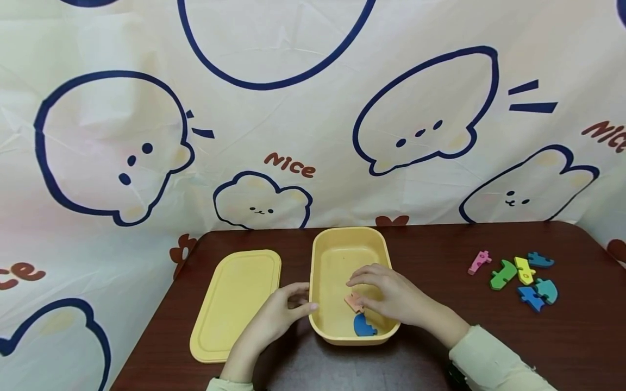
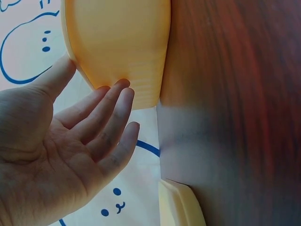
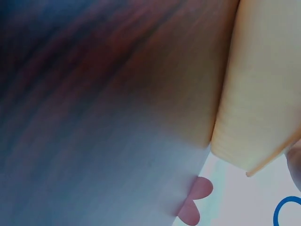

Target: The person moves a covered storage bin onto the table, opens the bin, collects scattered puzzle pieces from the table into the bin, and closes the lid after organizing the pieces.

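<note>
A deep yellow plastic box (image 1: 330,266) stands in the middle of the table. My left hand (image 1: 274,317) is at its left side, with the thumb at the rim and relaxed fingertips against the outer wall in the left wrist view. Over the box is my right hand (image 1: 393,293), fingers spread and loosely bent. Its thumb is close to an orange puzzle piece (image 1: 353,303) on the box floor; whether they touch I cannot tell. Nearer the front end lies a blue puzzle piece (image 1: 363,326). The right wrist view catches only a sliver of the hand.
Left of the box, a flat yellow lid (image 1: 239,301) lies on the dark wooden table (image 1: 430,271). Several puzzle pieces are grouped at the right, among them a pink piece (image 1: 479,262), a green piece (image 1: 504,275) and a yellow piece (image 1: 525,270). A printed cloth (image 1: 332,119) hangs behind.
</note>
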The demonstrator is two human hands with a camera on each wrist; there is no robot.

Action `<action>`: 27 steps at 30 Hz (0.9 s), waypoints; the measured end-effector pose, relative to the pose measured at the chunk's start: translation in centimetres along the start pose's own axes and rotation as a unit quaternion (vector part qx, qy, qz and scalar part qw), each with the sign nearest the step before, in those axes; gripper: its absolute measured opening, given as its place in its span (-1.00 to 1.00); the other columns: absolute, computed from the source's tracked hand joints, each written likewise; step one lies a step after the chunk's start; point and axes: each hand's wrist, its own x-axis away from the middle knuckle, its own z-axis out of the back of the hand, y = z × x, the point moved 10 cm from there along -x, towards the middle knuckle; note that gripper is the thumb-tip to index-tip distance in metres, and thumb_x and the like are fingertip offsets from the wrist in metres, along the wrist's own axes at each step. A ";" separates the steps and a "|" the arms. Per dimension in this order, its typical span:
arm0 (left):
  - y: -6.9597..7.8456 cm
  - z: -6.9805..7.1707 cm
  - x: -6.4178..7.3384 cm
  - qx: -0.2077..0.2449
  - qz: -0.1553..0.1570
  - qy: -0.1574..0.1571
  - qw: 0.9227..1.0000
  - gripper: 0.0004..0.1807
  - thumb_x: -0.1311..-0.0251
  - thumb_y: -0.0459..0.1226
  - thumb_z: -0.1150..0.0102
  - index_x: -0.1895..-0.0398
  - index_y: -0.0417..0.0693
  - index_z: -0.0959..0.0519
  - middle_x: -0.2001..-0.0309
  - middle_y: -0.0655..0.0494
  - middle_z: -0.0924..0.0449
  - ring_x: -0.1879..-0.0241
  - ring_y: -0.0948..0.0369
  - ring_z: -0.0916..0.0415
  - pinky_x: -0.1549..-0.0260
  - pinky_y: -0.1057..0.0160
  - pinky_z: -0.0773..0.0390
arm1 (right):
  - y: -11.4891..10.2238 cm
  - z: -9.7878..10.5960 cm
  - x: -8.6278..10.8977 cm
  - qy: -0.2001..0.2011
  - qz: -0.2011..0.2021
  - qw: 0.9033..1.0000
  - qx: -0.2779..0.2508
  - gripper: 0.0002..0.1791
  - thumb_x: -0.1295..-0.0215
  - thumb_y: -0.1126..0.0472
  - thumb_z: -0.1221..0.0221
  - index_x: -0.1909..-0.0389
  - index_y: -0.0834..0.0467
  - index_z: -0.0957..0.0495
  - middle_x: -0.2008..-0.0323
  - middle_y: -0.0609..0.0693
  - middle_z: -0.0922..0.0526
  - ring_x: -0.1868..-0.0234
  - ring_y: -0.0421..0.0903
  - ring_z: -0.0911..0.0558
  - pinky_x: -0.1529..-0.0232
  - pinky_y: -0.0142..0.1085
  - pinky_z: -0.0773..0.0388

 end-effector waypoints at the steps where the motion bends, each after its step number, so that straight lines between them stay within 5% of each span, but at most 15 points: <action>1: 0.0 0.0 0.0 0.000 0.000 0.000 1.000 -0.51 -0.27 -0.28 -0.31 -0.19 -0.36 -0.50 0.02 -0.13 -0.63 0.10 0.09 -0.60 0.08 0.05 -0.58 | -0.1 0.2 0.0 0.005 0.002 1.000 0.001 -0.67 -0.17 0.21 -0.42 0.02 0.07 -0.69 0.00 -0.13 -0.62 -0.10 -0.11 -0.55 -0.11 -0.11 -0.51; 27: 0.1 0.1 0.0 -0.003 -0.006 0.002 1.000 -0.52 -0.27 -0.28 -0.31 -0.18 -0.37 -0.50 -0.01 -0.16 -0.61 0.06 0.05 -0.59 0.09 0.08 -0.58 | 0.2 4.3 2.1 0.064 -0.015 0.998 0.013 -0.71 -0.21 0.27 -0.39 0.05 -0.03 -0.69 0.04 -0.24 -0.62 -0.02 -0.22 -0.56 0.00 -0.22 -0.57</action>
